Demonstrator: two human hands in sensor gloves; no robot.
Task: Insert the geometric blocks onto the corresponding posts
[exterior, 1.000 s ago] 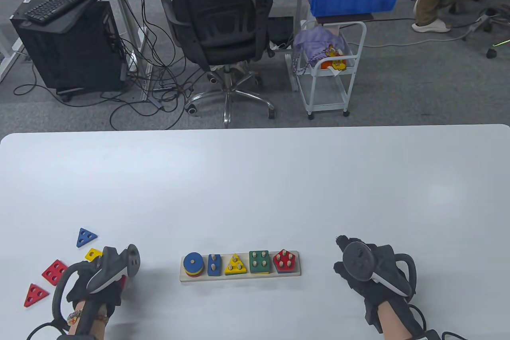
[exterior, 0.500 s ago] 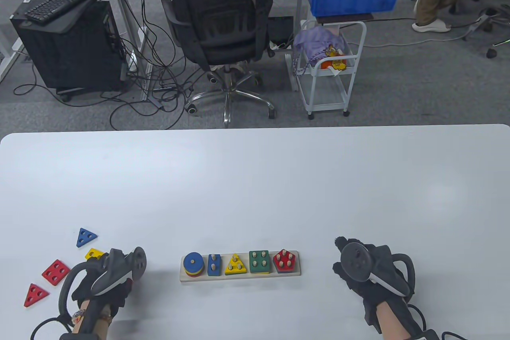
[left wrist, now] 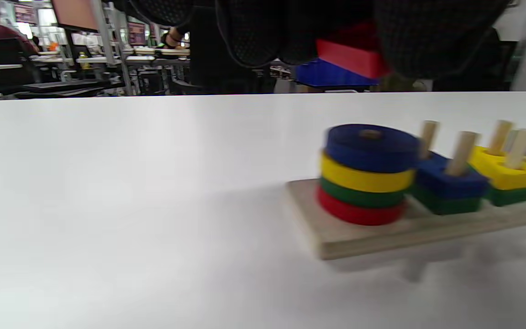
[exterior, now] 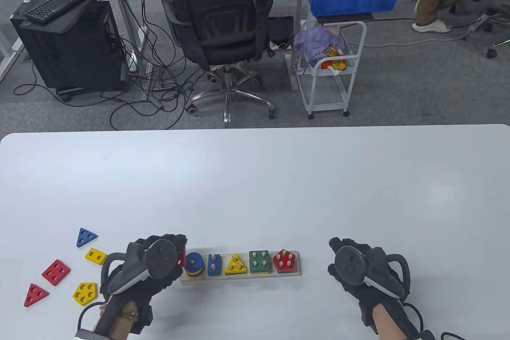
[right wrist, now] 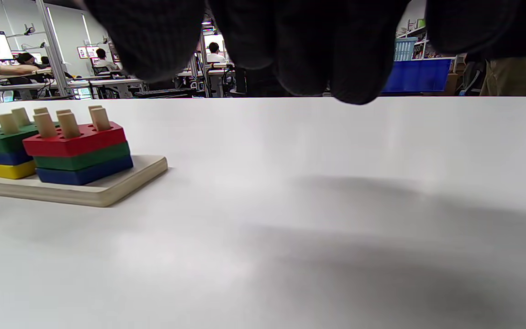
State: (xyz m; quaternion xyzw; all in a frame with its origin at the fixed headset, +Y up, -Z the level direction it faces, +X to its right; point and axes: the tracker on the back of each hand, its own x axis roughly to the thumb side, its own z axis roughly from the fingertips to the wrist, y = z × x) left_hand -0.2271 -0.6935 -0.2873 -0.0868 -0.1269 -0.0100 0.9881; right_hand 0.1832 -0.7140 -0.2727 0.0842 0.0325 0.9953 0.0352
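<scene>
**A:** Blocks first: we see a wooden peg board [exterior: 240, 275] near the table's [exterior: 255, 180] front edge, carrying five stacks. From left to right these are blue-topped discs [exterior: 193, 262], a blue two-hole block [exterior: 214, 264], a yellow triangle [exterior: 235, 264], a green square [exterior: 259, 261] and a red pentagon [exterior: 285, 260].

**B:** And the step in hand, as we read it?

**A:** We judge it a carry-to-post step. The left hand [exterior: 153, 266] hovers at the board's left end, its fingers [left wrist: 263, 32] curled around a red block [left wrist: 349, 50]; its shape we cannot tell. The right hand [exterior: 364, 272] rests well right of the board, fingers [right wrist: 308, 45] loosely curled and holding nothing.

**B:** What remains loose?

**A:** Five pieces lie at the left: a blue triangle [exterior: 85, 236], a yellow two-hole block [exterior: 95, 256], a red four-hole block [exterior: 56, 272], a red triangle [exterior: 35, 294] and a yellow pentagon [exterior: 84, 293].

**B:** What does the next move call for?

**A:** We would say matching the held block's holes to the right post group, levelling it above the peg tips, then lowering it straight. The disc post looks full, so we expect a shift rightward.

**B:** Any writing or brands?

**A:** We can read none on blocks, board or gloves; the distant screens in the wrist views are too blurred.
</scene>
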